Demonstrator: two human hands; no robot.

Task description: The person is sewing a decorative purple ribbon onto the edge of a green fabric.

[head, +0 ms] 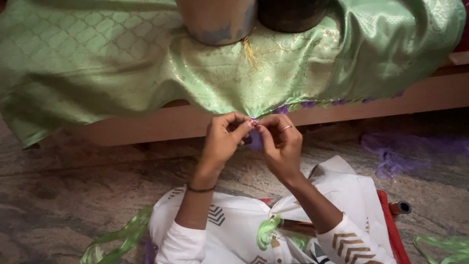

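A light green silk cloth [107,63] with gold woven patterns lies over a low wooden ledge [161,128]. Its lower edge carries purple and green tassels [312,104]. My left hand [222,139] and my right hand [279,142] meet at that edge in the middle of the view. Both pinch a small purple tassel [255,138] between fingertips. A ring sits on my right hand, and a thin dark band circles my left wrist. A bundle of green thread [266,231] rests in my lap on white patterned clothing.
Two round metal pots [217,22] [291,14] weigh the cloth down at the top. Loose purple thread [395,156] lies on the stone floor at right. Green thread strands [122,239] [447,247] trail at the bottom left and bottom right. A spool [399,208] lies by a red cloth [389,230].
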